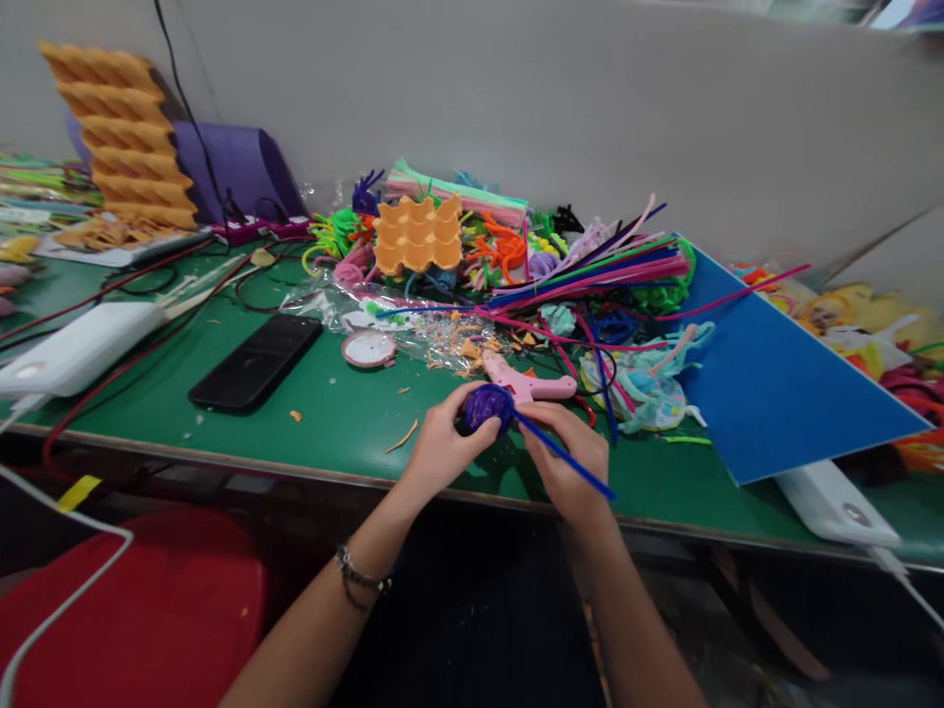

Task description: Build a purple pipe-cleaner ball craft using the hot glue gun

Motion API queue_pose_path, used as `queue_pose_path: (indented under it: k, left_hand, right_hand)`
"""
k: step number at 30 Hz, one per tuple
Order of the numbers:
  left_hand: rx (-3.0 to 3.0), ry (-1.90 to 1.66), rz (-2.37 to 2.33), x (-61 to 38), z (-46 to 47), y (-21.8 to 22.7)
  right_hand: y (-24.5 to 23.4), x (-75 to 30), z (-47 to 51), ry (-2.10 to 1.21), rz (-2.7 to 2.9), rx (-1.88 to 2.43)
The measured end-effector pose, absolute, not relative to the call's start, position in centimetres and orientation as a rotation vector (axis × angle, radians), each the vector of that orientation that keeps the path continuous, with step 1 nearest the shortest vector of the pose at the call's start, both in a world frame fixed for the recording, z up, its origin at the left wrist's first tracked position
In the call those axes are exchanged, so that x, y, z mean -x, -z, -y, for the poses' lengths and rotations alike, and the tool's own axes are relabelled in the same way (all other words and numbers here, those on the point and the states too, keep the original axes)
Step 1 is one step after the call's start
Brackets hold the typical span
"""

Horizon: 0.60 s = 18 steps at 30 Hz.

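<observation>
Between the thumb and fingers of my left hand (446,442) is a round, dark purple-blue ball (483,408) that looks wound from fuzzy stems. A blue pipe cleaner (567,457) runs from the ball's right side down across my right hand (575,457), whose fingers pinch it close to the ball. Just behind the ball lies a pink glue gun (527,383), its nozzle end toward the scraps. Both hands are over the front edge of the green table (354,423).
A black phone (257,362) and a white power bank (81,349) lie left. Behind are bundled pipe cleaners (590,275), an orange egg-tray piece (418,234) and scraps. A blue board (782,374) leans at right, above another white power bank (841,501). A red stool (147,610) stands lower left.
</observation>
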<state>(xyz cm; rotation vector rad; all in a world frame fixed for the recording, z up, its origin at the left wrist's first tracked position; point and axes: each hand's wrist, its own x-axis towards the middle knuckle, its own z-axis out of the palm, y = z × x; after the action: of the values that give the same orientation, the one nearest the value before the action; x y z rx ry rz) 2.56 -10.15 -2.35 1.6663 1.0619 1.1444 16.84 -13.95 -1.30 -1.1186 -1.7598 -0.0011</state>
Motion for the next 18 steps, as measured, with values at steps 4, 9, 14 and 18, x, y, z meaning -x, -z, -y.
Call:
queue_pose_path:
  k: [4, 9, 14, 18]
  left_hand:
    - [-1.603, -1.149, -1.068, -2.7, 10.1, 2.3]
    - [-1.478, -1.179, -1.059, -2.7, 10.0, 2.5]
    - [-1.333, -1.236, -1.053, -2.7, 9.7, 2.9]
    - [-1.222, -1.250, -1.011, -2.7, 9.6, 2.7]
  right_hand:
    - [1.2, -16.7, 14.0, -0.010, 1.758, 1.122]
    - [0.2, -18.2, 13.5, -0.066, 1.847, 1.242]
    - [-1.2, -21.6, 11.7, -0.013, 2.018, 1.480]
    - [-2.2, -24.1, 11.0, 0.097, 2.030, 1.578]
